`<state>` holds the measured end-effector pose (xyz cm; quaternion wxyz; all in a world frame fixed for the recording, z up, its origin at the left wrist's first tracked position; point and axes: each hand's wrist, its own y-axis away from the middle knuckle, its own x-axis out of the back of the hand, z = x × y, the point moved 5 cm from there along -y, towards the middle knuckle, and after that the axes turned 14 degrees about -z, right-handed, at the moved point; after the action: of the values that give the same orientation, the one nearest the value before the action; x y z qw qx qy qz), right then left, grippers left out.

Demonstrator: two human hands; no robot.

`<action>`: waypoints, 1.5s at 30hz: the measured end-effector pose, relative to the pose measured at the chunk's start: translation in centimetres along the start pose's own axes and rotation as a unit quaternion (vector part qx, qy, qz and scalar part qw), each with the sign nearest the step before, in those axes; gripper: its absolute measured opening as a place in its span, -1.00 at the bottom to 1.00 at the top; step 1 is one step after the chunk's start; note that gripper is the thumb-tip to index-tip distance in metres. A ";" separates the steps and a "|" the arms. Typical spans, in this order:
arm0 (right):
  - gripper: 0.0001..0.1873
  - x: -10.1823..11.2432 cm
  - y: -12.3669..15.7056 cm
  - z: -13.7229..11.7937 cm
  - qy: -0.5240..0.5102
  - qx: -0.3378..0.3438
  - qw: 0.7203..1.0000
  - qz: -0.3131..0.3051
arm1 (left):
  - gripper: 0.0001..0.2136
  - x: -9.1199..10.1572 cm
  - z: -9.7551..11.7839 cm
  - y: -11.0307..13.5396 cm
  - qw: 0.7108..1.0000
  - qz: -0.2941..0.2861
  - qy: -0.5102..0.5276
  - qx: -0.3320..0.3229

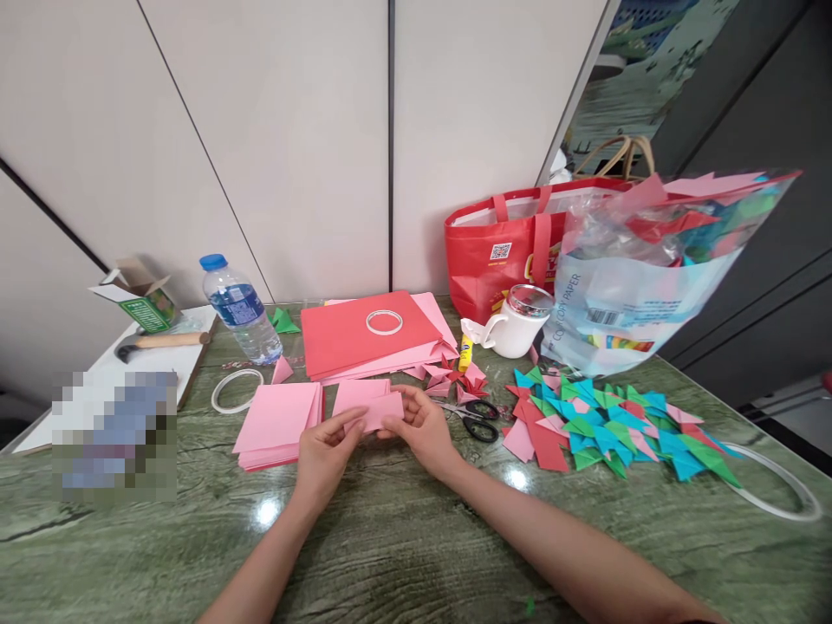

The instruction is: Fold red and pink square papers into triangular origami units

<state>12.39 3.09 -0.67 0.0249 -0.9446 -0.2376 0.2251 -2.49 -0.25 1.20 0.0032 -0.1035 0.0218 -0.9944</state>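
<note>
Between my two hands is a small pink sheet of paper (380,411), roughly rectangular, raised a little above the table. My left hand (330,451) pinches its left end, and my right hand (419,426) grips its right end with thumb and fingers. Behind it lies another pink paper piece (354,390). A stack of pink paper (279,420) with some red sheets at its edges sits left of my left hand. Black-handled scissors (479,419) lie just right of my right hand, near several folded pink and red pieces (448,374).
Red and pink sheets (351,334) bear a tape roll (384,322). Right of them stand a glue stick (466,351), white mug (516,325), red bag (477,260) and plastic bag (624,295). Colourful folded paper (604,425) covers the right. Left are a water bottle (240,312) and hammer (162,341).
</note>
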 end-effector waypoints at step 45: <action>-0.78 -1.9 1.0 -1.4 0.125 0.059 0.982 -0.131 | -0.75 -0.6 2.8 0.4 0.986 -0.055 -0.068 -0.141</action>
<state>11.95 1.40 1.16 0.1395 -0.9230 -0.3402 0.1137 -1.29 -0.77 3.80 -0.0641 -0.1714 0.1553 -0.9708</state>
